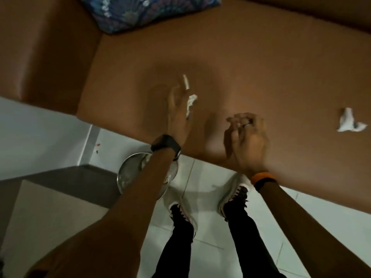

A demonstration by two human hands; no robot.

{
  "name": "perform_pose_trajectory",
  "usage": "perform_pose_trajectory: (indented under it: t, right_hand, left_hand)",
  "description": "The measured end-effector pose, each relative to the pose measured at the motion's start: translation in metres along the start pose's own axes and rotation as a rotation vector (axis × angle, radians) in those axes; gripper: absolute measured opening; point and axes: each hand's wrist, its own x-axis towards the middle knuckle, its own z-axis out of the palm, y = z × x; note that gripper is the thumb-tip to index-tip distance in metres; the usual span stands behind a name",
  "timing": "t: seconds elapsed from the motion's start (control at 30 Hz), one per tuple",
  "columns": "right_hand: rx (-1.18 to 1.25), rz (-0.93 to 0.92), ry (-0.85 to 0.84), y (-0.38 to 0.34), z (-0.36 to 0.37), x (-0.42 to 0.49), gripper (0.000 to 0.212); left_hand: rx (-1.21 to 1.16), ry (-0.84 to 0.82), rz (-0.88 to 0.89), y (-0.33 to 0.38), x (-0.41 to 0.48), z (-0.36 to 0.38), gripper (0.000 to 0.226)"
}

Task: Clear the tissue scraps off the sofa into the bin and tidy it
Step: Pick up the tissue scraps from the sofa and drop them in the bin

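The brown sofa seat [261, 67] carries white tissue scraps. A thin rolled scrap [186, 82] lies mid-seat, and a crumpled scrap [191, 101] sits just below it, against the thumb side of my left hand [177, 119]. That hand is blurred, with fingers stretched out over the seat, and I cannot tell whether it grips the crumpled scrap. My right hand [247, 137] hovers near the seat's front edge with fingers curled and nothing visible in it. A larger crumpled tissue [349, 123] lies far right. The round metal bin [127, 177] stands on the floor, partly under my left forearm.
A blue patterned cushion [148, 13] rests at the back left of the seat. The sofa armrest [40, 57] rises on the left. My feet in shoes [234, 195] stand on white floor tiles close to the sofa front. A grey step [60, 177] lies left of the bin.
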Motion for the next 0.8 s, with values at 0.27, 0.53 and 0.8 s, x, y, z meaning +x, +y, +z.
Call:
perform_pose_trajectory:
  t: [0.27, 0.53, 0.8]
  right_hand:
    - [-0.174, 0.280, 0.130, 0.155, -0.091, 0.043, 0.020]
    - [-0.113, 0.475, 0.066, 0.222, -0.120, 0.055, 0.022]
    - [0.162, 0.280, 0.026, 0.135, -0.072, 0.017, 0.023]
  left_hand:
    - [0.087, -0.026, -0.074, 0.091, 0.026, 0.070, 0.023]
    - [-0.093, -0.214, 0.040, 0.186, 0.017, 0.147, 0.011]
    - [-0.189, -0.131, -0.010, 0.159, -0.031, 0.121, 0.014]
